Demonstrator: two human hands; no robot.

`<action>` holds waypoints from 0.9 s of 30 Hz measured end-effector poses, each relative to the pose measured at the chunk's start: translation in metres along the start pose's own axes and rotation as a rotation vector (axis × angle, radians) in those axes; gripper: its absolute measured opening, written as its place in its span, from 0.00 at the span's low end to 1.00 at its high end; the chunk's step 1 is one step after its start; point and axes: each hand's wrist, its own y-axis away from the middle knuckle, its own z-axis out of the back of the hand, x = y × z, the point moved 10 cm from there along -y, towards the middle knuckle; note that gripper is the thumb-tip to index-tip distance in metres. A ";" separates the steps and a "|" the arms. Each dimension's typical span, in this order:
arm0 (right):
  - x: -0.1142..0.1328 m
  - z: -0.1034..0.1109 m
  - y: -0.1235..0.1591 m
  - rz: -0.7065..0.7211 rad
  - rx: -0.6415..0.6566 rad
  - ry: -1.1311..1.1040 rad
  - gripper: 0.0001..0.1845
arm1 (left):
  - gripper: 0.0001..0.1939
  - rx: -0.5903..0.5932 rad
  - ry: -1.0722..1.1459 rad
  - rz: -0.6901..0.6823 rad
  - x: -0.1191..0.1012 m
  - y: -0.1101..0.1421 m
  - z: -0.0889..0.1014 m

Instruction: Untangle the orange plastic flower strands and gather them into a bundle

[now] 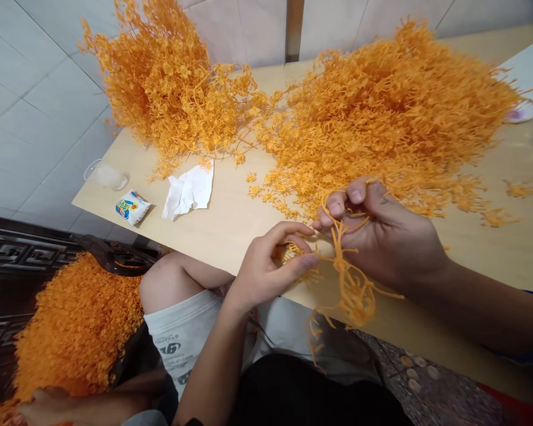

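Note:
My right hand [393,239] is closed on a stringy orange plastic flower piece [340,263]. Its thin stems loop round the fingertips, and a tangled bunch hangs below over the table's front edge. Close beside it, my left hand [270,260] is curled round some small orange plastic flower bits [295,253], partly hidden by the fingers. The left thumb and fingertips come near the hanging piece; whether they touch it I cannot tell. Behind both hands spreads a big heap of orange plastic flower pieces [395,112].
A second orange pile [169,89] stands at the back left of the table [231,213]. Crumpled white paper [189,189], a small printed packet [133,207] and a clear cup [109,176] lie left. Another person's hand [48,407] rests by a large orange heap [80,325] at lower left.

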 end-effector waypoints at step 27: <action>-0.019 -0.034 0.015 0.306 0.288 1.172 0.13 | 0.08 -0.265 -0.039 -0.162 -0.013 0.001 0.029</action>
